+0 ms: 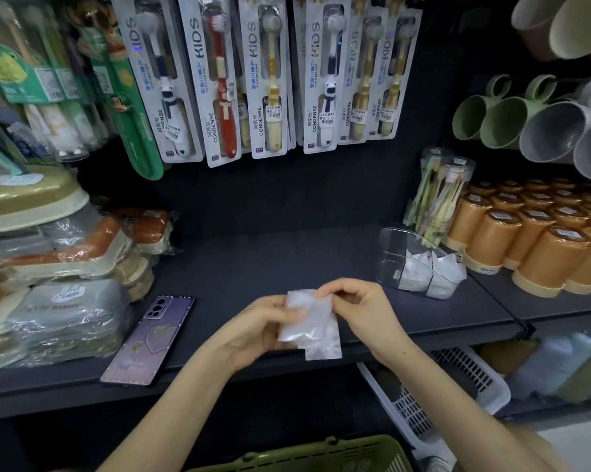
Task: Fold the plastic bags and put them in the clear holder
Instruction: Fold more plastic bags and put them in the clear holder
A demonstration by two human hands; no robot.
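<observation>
A thin white plastic bag (309, 327), partly folded into a small flat packet, hangs just above the front edge of the dark shelf (260, 264). My left hand (255, 327) grips its left side with curled fingers. My right hand (362, 308) pinches its top right corner. The clear holder (394, 253) stands on the shelf to the right and behind my hands, tilted back, with several folded white bags (427, 270) inside it.
A purple phone (149, 338) lies on the shelf left of my hands. Wrapped stacked boxes (59, 284) fill the left end, orange cups (532, 240) the right. Toothbrush packs (270, 76) hang above. A green basket (321, 453) and a white crate (457, 386) sit below.
</observation>
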